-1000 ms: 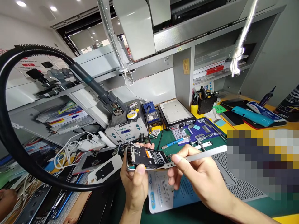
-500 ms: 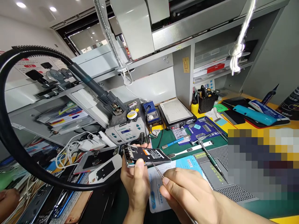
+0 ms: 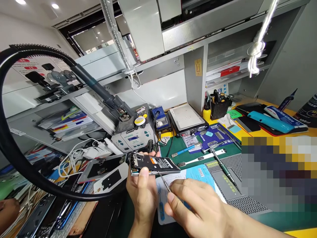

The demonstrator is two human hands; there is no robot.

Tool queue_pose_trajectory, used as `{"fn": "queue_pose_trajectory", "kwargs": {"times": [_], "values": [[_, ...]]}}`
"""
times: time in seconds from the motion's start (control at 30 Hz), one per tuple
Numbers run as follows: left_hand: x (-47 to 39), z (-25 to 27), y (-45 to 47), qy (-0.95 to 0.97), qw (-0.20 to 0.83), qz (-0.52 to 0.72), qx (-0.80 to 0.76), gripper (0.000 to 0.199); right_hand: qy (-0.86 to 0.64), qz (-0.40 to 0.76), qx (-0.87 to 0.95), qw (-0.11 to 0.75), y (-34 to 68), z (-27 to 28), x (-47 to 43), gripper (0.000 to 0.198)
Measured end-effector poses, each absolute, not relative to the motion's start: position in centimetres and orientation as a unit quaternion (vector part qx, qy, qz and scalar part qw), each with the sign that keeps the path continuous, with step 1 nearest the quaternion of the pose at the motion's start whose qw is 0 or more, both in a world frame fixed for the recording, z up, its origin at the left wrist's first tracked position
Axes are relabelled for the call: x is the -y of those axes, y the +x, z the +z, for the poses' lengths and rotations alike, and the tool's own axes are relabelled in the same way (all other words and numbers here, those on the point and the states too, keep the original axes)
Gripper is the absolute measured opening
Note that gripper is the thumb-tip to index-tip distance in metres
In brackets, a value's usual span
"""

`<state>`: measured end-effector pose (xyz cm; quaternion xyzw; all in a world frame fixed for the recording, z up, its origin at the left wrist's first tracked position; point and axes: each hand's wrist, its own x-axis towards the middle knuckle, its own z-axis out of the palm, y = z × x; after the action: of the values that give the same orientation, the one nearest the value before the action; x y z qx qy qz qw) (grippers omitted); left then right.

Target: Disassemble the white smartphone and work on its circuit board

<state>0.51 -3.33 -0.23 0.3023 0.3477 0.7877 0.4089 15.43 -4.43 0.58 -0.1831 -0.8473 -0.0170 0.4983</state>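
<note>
My left hand grips an opened smartphone from below, its thumb pressed on the near edge. The phone's inside faces up, with a black labelled battery and metal parts at its left end. Pinched in my right hand is a pair of metal tweezers. Their tips meet the near long edge of the phone, beside the battery; whether they reach under it I cannot tell. A blue and white packet lies on the mat beneath my hands.
A hot-air station with a looping black hose stands left. Behind are a heating plate and a blue device. On the mat lie a toothbrush and a screwdriver. Another person's hand shows far left.
My right hand and the tweezers have shifted slightly left, the tips moving along the phone's near edge. My left hand and the phone have moved a little left in view.
</note>
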Motion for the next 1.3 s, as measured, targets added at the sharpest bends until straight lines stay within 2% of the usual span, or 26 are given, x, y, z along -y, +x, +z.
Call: {"fn": "queue_pose_trajectory", "kwargs": {"times": [0.13,0.23,0.37,0.47,0.53,0.83,1.3], "values": [[3.4,-0.1,0.4,0.301,0.42,0.782,-0.348,0.032,-0.194,-0.034,0.837,0.51,15.1,0.6,4.4,0.012],[3.4,0.2,0.1,0.304,0.424,0.776,-0.355,0.033,-0.169,0.034,0.835,0.523,15.5,1.0,4.6,0.008],[3.5,0.9,-0.5,0.318,0.46,0.752,-0.349,0.041,-0.206,0.31,0.697,0.612,16.9,1.8,4.8,0.007],[3.5,1.3,-0.9,0.341,0.501,0.727,-0.323,0.05,-0.27,0.553,0.545,0.57,18.0,2.7,4.3,0.022],[3.6,1.4,-1.0,0.345,0.529,0.713,-0.305,0.055,-0.271,0.629,0.473,0.554,18.4,3.1,3.8,0.026],[3.8,1.8,-1.1,0.356,0.541,0.698,-0.306,0.063,-0.296,0.643,0.511,0.487,17.9,2.6,4.5,0.035],[3.9,2.0,-1.3,0.351,0.546,0.7,-0.297,0.064,-0.312,0.587,0.566,0.487,18.0,2.6,4.7,0.037]]}}
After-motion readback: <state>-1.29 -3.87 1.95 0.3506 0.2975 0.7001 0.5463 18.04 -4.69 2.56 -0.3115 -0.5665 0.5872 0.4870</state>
